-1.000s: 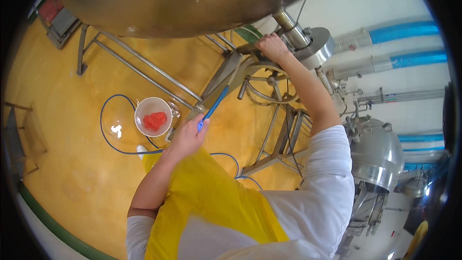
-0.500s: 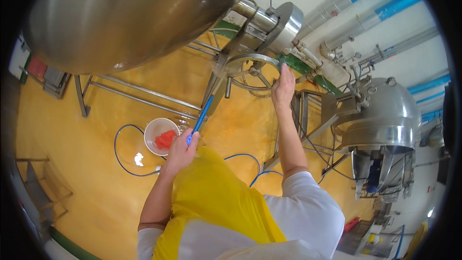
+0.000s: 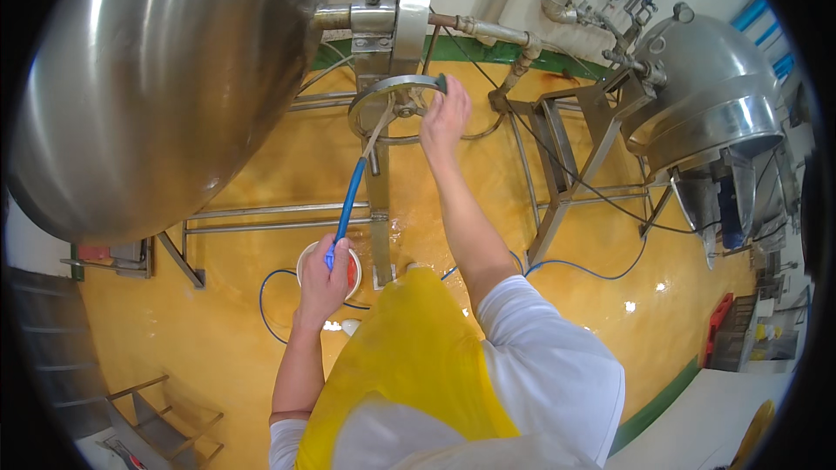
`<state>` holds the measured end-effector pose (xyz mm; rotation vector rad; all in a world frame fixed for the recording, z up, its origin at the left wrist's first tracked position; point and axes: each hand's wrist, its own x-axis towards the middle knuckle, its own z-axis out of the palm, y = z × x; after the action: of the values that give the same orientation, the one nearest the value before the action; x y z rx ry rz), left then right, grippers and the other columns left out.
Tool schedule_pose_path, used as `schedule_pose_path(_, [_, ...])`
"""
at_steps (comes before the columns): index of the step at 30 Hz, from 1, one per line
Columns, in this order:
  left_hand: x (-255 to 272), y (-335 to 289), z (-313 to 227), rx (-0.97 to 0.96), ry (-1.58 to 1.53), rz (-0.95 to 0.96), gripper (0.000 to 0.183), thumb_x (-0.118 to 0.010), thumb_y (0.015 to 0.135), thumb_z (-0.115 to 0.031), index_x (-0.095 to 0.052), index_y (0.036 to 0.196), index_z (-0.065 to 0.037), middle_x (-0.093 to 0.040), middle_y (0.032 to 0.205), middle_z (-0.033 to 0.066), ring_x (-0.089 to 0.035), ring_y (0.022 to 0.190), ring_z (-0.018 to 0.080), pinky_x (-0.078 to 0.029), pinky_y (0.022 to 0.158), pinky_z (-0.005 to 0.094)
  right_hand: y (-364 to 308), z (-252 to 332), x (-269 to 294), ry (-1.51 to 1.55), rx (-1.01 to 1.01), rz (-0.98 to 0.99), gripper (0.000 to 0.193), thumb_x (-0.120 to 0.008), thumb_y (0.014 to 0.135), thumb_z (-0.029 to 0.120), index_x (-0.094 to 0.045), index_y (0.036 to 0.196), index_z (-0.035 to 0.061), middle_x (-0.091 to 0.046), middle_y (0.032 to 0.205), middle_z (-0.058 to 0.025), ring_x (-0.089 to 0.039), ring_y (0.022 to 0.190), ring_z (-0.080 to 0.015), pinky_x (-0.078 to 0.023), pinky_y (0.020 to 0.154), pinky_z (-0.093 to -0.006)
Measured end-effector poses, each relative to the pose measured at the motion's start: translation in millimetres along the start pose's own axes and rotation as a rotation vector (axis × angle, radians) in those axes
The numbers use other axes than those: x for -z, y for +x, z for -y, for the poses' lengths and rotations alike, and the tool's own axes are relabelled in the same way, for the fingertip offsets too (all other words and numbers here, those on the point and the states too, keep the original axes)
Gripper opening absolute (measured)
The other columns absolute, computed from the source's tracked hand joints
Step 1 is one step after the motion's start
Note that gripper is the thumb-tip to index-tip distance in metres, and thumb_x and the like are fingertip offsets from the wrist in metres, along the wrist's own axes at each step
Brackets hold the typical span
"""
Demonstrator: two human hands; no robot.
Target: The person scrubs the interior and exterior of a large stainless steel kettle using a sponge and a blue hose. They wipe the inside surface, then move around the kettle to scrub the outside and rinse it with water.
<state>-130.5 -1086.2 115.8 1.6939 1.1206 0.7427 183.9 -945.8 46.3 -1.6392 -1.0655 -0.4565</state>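
My left hand (image 3: pixel 324 285) is closed around a blue hose (image 3: pixel 350 204), which points up and away from me. A stream of water (image 3: pixel 376 132) runs from its end onto the metal handwheel (image 3: pixel 396 82) ahead. At the wheel's right rim, my right hand (image 3: pixel 446 122) presses a dark green scouring pad (image 3: pixel 441 83) against the metal. Its fingers are bent over the pad and partly hide it. Behind the left hand stands a white bucket (image 3: pixel 305 263) with something red inside, mostly covered by the hand.
A large steel kettle (image 3: pixel 165 96) fills the upper left, joined by a shaft to a round steel housing (image 3: pixel 411 17). Another steel kettle (image 3: pixel 714 96) stands on a frame at right. Blue hose loops (image 3: pixel 263 305) lie on the wet yellow floor (image 3: pixel 200 331). Pipes run along the wall.
My view has swung to the right, bringing the whole scene left. The right hand stays at the wheel rim with the pad. Water from the hose now shows as a clear stream reaching the wheel.
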Motion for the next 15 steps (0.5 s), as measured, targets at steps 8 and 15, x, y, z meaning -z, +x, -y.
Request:
schedule_pose_path(8, [-19,28,-33,-0.049,0.087,0.028,0.031,-0.053,0.106,-0.025,-0.063,0.095,0.001,-0.049,0.060,0.0083,-0.045,0.055,0.0161,-0.038,0.054,0.0336,-27,-34,2,0.234,-0.460,-0.007,0.038,-0.045,0.099,0.001,-0.058,0.134,-0.0001,-0.061,0.134,-0.0223,-0.055,0.127,-0.0402,-0.042,0.110,-0.0450])
schedule_pose_path(15, [-39,36,-20,0.004,0.099,0.090,0.033,-0.052,0.106,-0.027,-0.062,0.095,0.002,-0.051,0.061,0.0120,-0.048,0.056,0.0204,-0.039,0.055,0.0362,-17,-11,7,0.154,-0.057,-0.159,0.034,-0.046,0.102,0.007,-0.057,0.133,0.0003,-0.064,0.127,-0.0235,-0.061,0.118,-0.0406,-0.048,0.098,-0.0447])
